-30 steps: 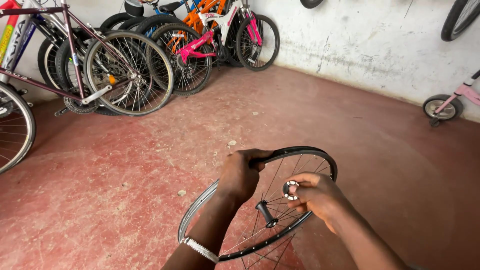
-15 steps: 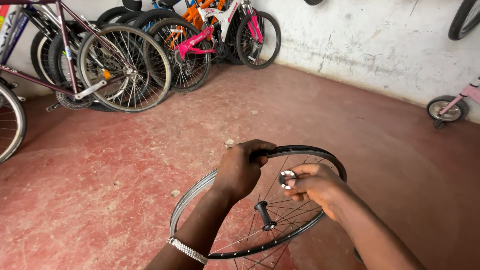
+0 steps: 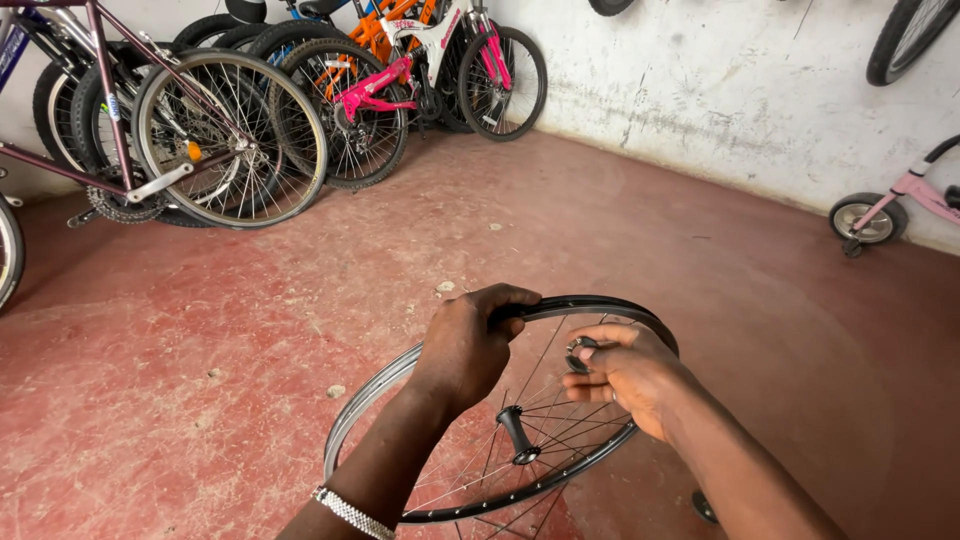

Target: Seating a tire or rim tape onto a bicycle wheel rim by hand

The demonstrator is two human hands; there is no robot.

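Note:
A bare spoked bicycle wheel (image 3: 450, 510) with a black and silver rim and a black hub (image 3: 518, 436) is held flat in front of me. My left hand (image 3: 468, 345) grips the far edge of the rim, fingers curled over it. Inside the rim, above the spokes, my right hand (image 3: 632, 372) pinches a small round metal part (image 3: 579, 351) between its fingertips. A silver bracelet (image 3: 348, 512) sits on my left wrist.
Several bicycles (image 3: 230, 150) lean along the back wall at the upper left, among them a pink one (image 3: 385, 85). A small pink child's bike with a little wheel (image 3: 868, 220) stands at the right wall. Red concrete floor (image 3: 600, 230) stretches between them.
The wheel and both hands have shifted slightly right and lower in view. My right hand's fingers have closed tighter around the small round part, hiding more of it.

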